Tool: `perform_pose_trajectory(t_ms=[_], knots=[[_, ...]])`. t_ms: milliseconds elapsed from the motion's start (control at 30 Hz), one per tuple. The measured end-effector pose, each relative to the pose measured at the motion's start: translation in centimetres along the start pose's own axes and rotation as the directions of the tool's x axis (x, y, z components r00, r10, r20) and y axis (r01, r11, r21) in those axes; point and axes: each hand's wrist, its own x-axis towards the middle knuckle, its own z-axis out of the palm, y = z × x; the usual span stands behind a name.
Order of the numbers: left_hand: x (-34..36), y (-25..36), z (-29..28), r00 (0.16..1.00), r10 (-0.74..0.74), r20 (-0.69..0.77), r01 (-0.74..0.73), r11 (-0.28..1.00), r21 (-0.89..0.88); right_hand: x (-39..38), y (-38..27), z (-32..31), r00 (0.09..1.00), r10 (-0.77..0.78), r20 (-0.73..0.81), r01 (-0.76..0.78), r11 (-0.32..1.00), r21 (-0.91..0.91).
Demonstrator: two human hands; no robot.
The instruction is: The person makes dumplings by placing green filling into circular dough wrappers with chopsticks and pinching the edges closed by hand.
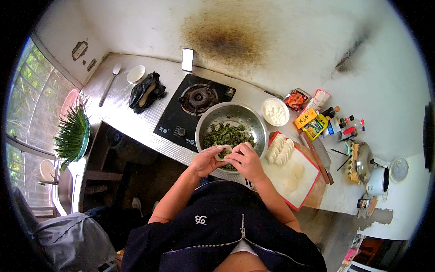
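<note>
A round, pale dumpling wrapper (224,153) with dark green filling rests in my left hand (206,160), whose fingers curl under it. My right hand (245,160) pinches the wrapper's right edge. Both hands are over the near rim of a large steel bowl (259,124), which holds chopped green filling (229,134). To the right, two rows of folded dumplings (280,149) lie on a red-edged white board (306,179). Several flat wrappers (292,180) lie nearer to me on that board.
Behind the bowl sits a black gas stove (170,115). A bowl of white flour (275,112) stands right of it, near seasoning packets (313,125) and bottles. A cleaver (320,152) and rolling pin (316,158) lie beside the board. Another person (74,238) is at lower left.
</note>
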Motion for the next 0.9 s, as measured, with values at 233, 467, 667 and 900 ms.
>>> perform_pose_trajectory(t_ms=[233, 467, 667, 900], knots=[[0.6, -0.1, 0.8, 1.000, -0.010, 0.023, 0.008, 0.997, 0.078, -0.6, -0.1, -0.3, 0.998, -0.007, -0.063, 0.004, 0.999, -0.045], [0.4, 0.1, 3.4, 0.999, 0.028, 0.036, -0.033, 0.988, 0.148, -0.5, -0.3, -0.3, 0.958, 0.163, -0.235, -0.173, 0.985, -0.025], [0.0, 0.4, 4.8, 0.988, 0.137, 0.072, -0.154, 0.861, 0.485, -0.2, -0.4, -0.3, 0.927, 0.187, -0.326, -0.212, 0.976, -0.044], [-0.4, 1.4, 4.9, 0.986, 0.163, 0.023, -0.118, 0.604, 0.788, 0.4, -0.7, -0.4, 0.937, 0.181, -0.297, -0.210, 0.975, -0.068]])
